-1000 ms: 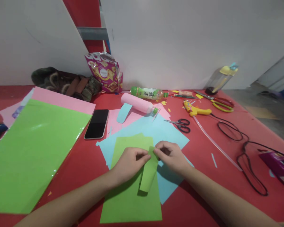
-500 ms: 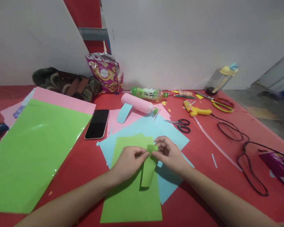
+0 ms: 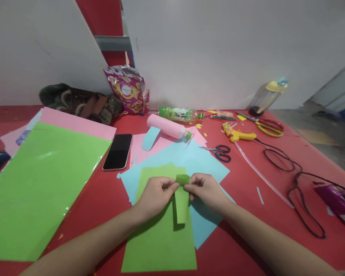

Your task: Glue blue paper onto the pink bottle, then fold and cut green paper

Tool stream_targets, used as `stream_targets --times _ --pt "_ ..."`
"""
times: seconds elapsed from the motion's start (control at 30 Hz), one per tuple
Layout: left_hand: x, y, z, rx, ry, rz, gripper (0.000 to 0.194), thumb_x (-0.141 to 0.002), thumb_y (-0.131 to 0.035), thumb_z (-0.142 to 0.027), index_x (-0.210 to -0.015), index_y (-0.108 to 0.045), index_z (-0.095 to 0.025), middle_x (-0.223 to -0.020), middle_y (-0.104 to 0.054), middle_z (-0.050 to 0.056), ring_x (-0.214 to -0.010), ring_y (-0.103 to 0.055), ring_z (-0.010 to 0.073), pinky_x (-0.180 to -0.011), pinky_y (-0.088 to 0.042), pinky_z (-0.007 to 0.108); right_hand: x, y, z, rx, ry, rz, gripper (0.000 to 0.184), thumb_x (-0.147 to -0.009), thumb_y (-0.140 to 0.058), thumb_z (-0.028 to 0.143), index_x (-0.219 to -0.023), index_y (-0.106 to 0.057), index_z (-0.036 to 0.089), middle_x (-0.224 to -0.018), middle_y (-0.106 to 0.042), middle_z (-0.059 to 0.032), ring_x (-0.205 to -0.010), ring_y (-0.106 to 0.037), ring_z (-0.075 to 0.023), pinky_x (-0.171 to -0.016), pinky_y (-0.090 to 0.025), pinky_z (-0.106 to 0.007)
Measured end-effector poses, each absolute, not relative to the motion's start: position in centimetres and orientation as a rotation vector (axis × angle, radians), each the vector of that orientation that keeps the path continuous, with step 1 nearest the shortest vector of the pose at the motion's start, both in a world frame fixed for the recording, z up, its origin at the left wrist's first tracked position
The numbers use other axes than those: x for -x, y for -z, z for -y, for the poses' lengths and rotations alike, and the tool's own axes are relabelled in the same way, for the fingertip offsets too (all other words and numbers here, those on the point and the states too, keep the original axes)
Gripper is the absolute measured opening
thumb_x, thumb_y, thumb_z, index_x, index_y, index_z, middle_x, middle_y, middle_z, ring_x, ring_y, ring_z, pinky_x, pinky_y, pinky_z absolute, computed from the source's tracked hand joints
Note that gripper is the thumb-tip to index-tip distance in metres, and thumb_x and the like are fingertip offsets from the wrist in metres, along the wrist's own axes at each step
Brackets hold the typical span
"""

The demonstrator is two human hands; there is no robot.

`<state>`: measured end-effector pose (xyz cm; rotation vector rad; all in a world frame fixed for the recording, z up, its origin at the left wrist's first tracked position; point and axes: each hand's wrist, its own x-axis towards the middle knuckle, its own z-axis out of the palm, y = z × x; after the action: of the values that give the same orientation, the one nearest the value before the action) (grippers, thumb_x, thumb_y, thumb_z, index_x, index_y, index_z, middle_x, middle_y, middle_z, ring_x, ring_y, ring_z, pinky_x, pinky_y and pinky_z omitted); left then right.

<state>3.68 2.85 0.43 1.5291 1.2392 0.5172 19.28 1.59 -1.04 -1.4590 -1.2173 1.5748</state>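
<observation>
A narrow strip of green paper (image 3: 181,205) hangs between my hands, its top end curled over. My left hand (image 3: 158,193) pinches its left edge near the top. On the other edge, the thumb and fingers of my right hand (image 3: 205,189) are closed on the same strip. Below it lies a larger green sheet (image 3: 158,245), on top of light blue paper (image 3: 209,226). Just beyond my hands rests a pink paper-wrapped bottle (image 3: 165,126) on its side, with a light blue rounded paper piece (image 3: 151,138) against it. Small black-handled scissors (image 3: 221,153) lie partly on the blue paper.
A phone (image 3: 117,152) and a stack of green sheets (image 3: 46,191) are to the left. Rightward are a yellow glue gun (image 3: 238,135) with its cable, larger scissors (image 3: 270,126) and a purple box (image 3: 337,203). A green tea bottle (image 3: 179,114) and snack bag (image 3: 129,90) are at the back.
The green strip has turned more upright, its lower end shifting slightly right, and its top now curls over more. My right hand's fingers have drawn in closer around its edge.
</observation>
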Motion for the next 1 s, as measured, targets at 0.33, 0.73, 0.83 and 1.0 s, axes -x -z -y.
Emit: stream_targets --times 0.33,0.73,0.83,1.0 --pt "-3.80 -0.20 -2.79 -1.531 -0.452 -1.187 0.030 -0.072 -0.044 -0.030 -0.047 -0.033 -0.017 -0.048 -0.024 -0.007 -0.047 -0.024 0.0076 -0.046 -0.021 0.022 -19.27 0.70 -1.60 1.447 -1.485 1.230 0.014 -0.058 -0.060 0.019 -0.052 -0.049 0.015 -0.044 -0.045 0.0072 -0.042 -0.040 -0.0050 -0.043 -0.030 -0.019" --pt "-4.06 -0.77 -2.71 -1.484 -0.411 -1.203 0.027 -0.068 -0.047 -0.027 -0.046 -0.035 -0.018 -0.047 -0.031 -0.006 -0.048 -0.031 0.0086 -0.049 -0.024 0.022 -19.45 0.92 -1.63 1.535 -1.366 1.189 0.013 -0.056 -0.063 0.022 -0.054 -0.052 0.015 -0.046 -0.048 0.0057 -0.043 -0.041 -0.0062 -0.045 -0.032 -0.021" --pt "-4.01 -0.79 -2.62 -1.460 -0.395 -1.211 0.027 -0.068 -0.048 -0.026 -0.045 -0.035 -0.018 -0.047 -0.035 -0.006 -0.049 -0.034 0.0091 -0.049 -0.026 0.022 -19.53 0.91 -1.64 1.576 -1.341 1.215 0.017 -0.061 -0.059 0.025 -0.050 -0.050 0.015 -0.041 -0.045 0.0060 -0.040 -0.039 -0.0061 -0.043 -0.031 -0.021" --pt "-3.91 -0.40 -2.73 -1.424 -0.435 -1.208 0.026 -0.069 -0.049 -0.027 -0.047 -0.039 -0.017 -0.047 -0.038 -0.006 -0.050 -0.038 0.0093 -0.050 -0.028 0.022 -19.58 1.16 -1.76 1.461 -1.392 1.233 0.012 -0.064 -0.056 0.026 -0.062 -0.056 0.015 -0.049 -0.050 0.0048 -0.045 -0.043 -0.0066 -0.046 -0.034 -0.021"
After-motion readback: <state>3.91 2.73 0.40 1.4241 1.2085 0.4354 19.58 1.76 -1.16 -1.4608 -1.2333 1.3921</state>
